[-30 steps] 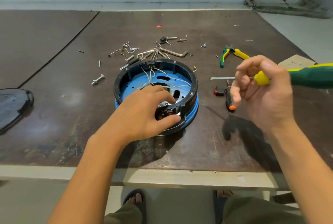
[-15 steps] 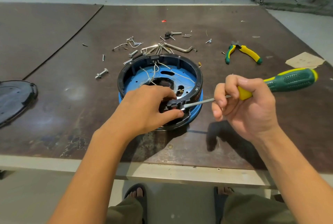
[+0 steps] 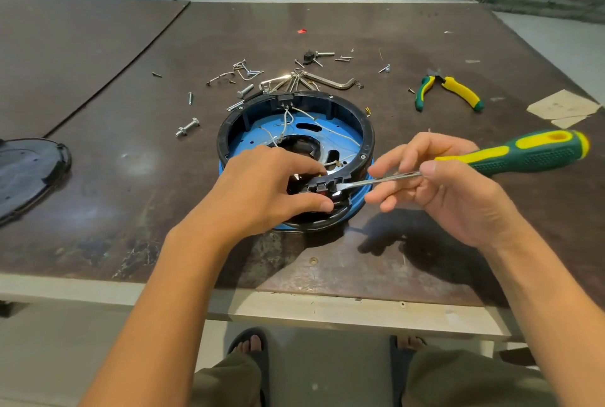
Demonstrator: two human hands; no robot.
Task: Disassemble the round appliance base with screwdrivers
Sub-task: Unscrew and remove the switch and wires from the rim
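Note:
The round appliance base (image 3: pixel 355 118) lies open on the dark table, a black ring over a blue floor with thin white wires inside. My left hand (image 3: pixel 262 190) grips a small black part on the near rim, thumb outside, fingers inside. My right hand (image 3: pixel 435 184) pinches the metal shaft of a green and yellow flat screwdriver (image 3: pixel 523 153). The handle points right. Its blade tip touches the black part on the near rim, just right of my left thumb.
Loose screws, bolts and hex keys (image 3: pixel 330 81) lie scattered behind the base. Green and yellow pliers (image 3: pixel 451 92) sit at the right, with cardboard scraps (image 3: pixel 563 107) beyond. A black round cover (image 3: pixel 29 171) lies at the left. The table's front edge (image 3: pixel 294 305) is near my body.
My right hand came in from the right with the screwdriver and lowered its tip onto the near rim of the base. The left hand stayed gripping the black part.

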